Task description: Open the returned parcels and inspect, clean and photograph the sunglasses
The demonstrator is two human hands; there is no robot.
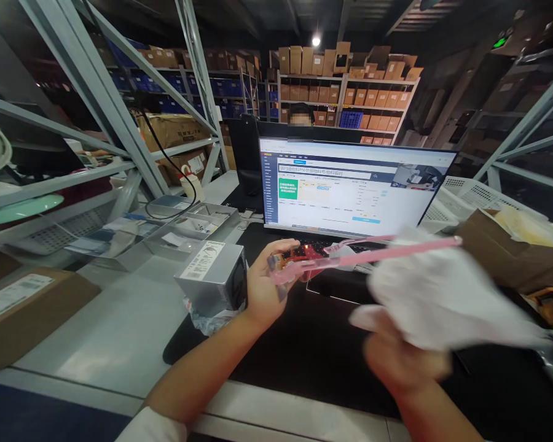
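My left hand [270, 282] is closed round one end of a pink item that looks like a pair of glasses [350, 259]. Two long pink arms stretch from it to the right, and a red see-through part shows by my fingers. In my right hand [403, 356], a white cloth or sheet [437, 288] is gripped, smeared by motion. Its upper part lies behind the tip of the longer pink arm; whether they touch I cannot tell. A grey box with a white label [216, 276] stands just left of my left hand, on crumpled clear plastic [207, 320].
A lit monitor [350, 190] stands behind a black mat [322, 344]. On the left are a cardboard box [37, 307] and grey trays [193, 224] of small items. An open carton [502, 245] and white baskets [479, 193] sit right. A person [300, 115] is beyond the monitor.
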